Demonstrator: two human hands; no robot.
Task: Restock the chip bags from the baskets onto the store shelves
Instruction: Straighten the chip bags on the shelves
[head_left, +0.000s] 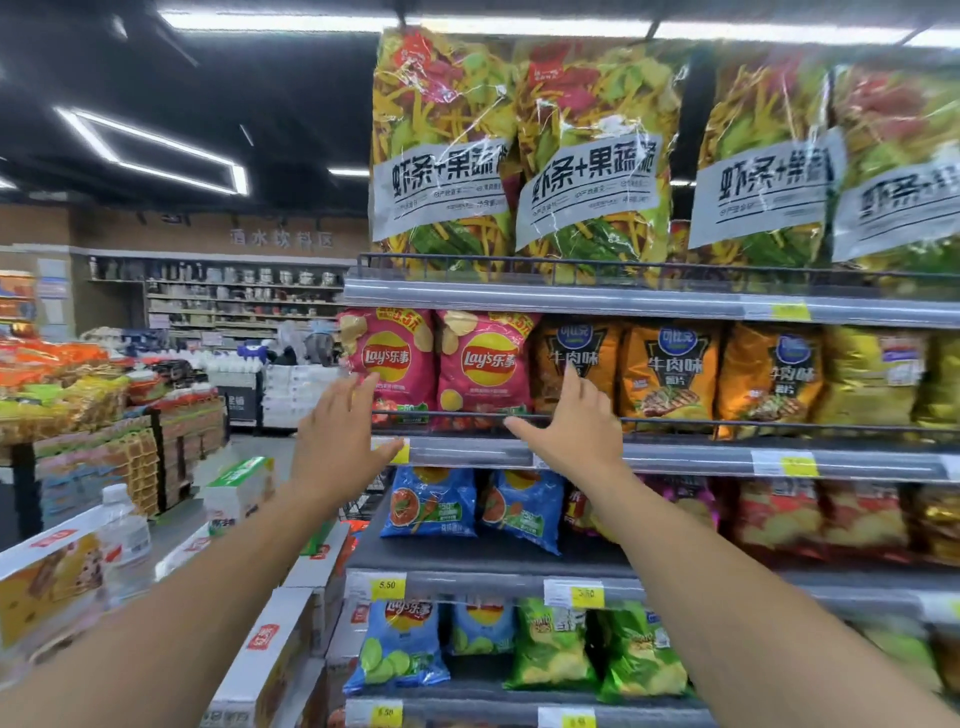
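Landmark: the grey metal shelf with a black wire front rail (685, 458), second tier from the top. Every place below is given from it.
Task bags: two pink glossy Lay's chip bags (485, 364) stand upright side by side at the left end of that shelf, behind its rail, faces out.
Left hand: the left hand (337, 436) is held up in front of the shelf's left end, fingers straight and spread, holding nothing. Its fingertips overlap the outer edge of the left pink bag; whether they touch it cannot be told.
Right hand: the right hand (576, 431) is up against the shelf's rail, fingers spread and nothing in it. The thumb stretches left along the rail, and the forefinger points up where the right pink bag meets its orange neighbour.
Same shelf: orange foil chip bags with dark emblems (670, 374) stand right of the pink ones, with gold foil bags (872, 374) further right.
Above the shelf: big clear plastic bags of yellow, green and red snack sticks with white labels (447, 145).
Below the shelf: blue chip bags (431, 501) lean on the next tier down, and bright green bags (550, 644) sit one tier lower.
Left of the shelf: printed cardboard boxes (47, 571) and a clear plastic water bottle (122, 540), low down and near the camera.
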